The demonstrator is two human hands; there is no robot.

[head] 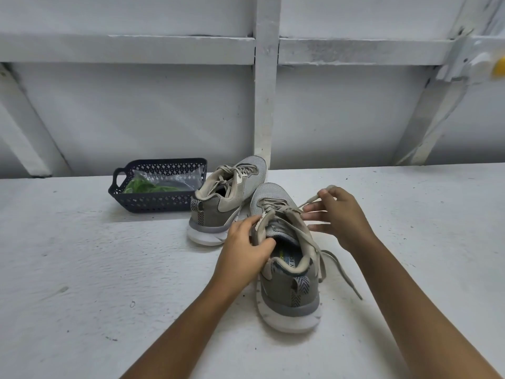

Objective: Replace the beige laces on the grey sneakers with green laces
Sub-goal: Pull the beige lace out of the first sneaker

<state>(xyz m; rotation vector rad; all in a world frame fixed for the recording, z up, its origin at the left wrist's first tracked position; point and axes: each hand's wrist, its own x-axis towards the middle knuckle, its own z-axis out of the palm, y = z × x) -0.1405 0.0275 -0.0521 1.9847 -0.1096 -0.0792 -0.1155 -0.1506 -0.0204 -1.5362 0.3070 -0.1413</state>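
White painted surface (82, 269), scuffed and speckled, backed by a white wall (136, 119) with framing battens. Toward the back left, dark plastic basket (153, 205) with perforated sides, holding a clear plastic bag (177, 177) with green laces (139, 187) inside. Just right of the basket, far sneaker (218, 212), grey, upright, heel toward the camera, beige lacing threaded. Closer and right of it, near sneaker (289, 296), grey, heel toward the camera. Left hand (243, 250) gripping the near sneaker's left collar, thumb hooked inside the opening. Right hand (338, 214) pinching the tip of the beige lace (314, 198) between thumb and forefinger, raised just right of the tongue, other fingers stretched out. Other lace end (345, 274) trailing loose on the surface right of the heel.
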